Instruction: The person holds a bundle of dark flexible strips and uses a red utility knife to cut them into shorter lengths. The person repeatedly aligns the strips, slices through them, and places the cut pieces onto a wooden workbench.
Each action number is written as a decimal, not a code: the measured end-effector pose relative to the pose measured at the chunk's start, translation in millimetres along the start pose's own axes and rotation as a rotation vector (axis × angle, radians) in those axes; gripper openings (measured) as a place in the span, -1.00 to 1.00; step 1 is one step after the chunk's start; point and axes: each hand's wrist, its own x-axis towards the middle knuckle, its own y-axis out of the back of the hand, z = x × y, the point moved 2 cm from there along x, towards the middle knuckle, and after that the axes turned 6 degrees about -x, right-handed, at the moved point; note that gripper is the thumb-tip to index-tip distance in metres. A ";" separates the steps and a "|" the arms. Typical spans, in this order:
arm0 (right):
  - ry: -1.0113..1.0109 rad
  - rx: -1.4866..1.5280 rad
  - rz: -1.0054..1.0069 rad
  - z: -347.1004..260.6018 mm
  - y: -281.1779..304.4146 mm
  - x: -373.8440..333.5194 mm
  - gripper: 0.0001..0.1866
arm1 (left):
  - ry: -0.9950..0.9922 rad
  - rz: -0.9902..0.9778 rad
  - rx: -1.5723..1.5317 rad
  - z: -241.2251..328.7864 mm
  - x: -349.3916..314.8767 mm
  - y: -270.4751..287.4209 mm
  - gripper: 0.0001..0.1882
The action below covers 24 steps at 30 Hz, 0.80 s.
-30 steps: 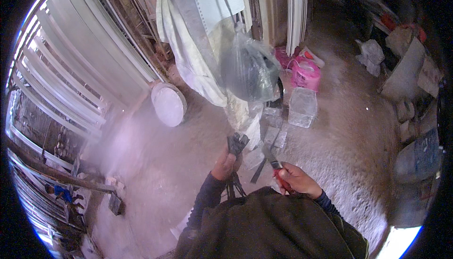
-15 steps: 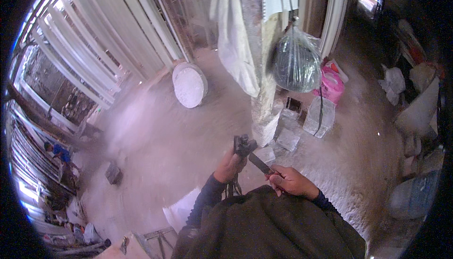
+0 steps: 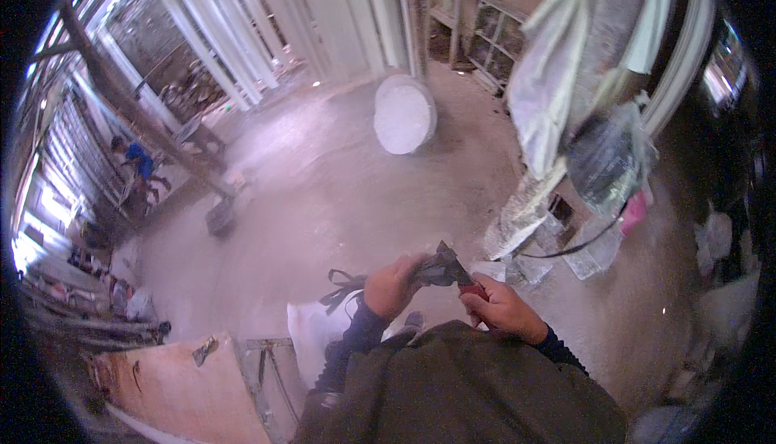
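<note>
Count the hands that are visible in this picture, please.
2. The left hand is in the lower middle, gripping a dark grey piece. The right hand is just beside it, on a red-handled tool. The distant person's hands are too small to tell.

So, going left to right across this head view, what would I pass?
A person in blue → dark block on the floor → left hand → dark crumpled thing in its grip → right hand on a red handle → hanging clear bag.

The dark grey crumpled cloth (image 3: 436, 268) looks matt and soft; the rough grey concrete floor (image 3: 323, 201) is dusty.
</note>
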 end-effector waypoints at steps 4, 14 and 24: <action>0.018 -0.160 -0.131 -23.6 -37.9 45.9 -0.67 | 0.000 0.066 0.057 -51.0 -26.6 33.0 -0.66; 0.186 -0.387 -0.406 -81.5 -144.6 140.3 -0.71 | -0.042 0.284 0.294 -98.3 -98.3 151.8 -0.79; 0.175 -0.497 -0.812 -83.8 -205.2 194.2 -0.66 | 0.055 0.195 0.250 -110.7 -157.1 198.1 -0.81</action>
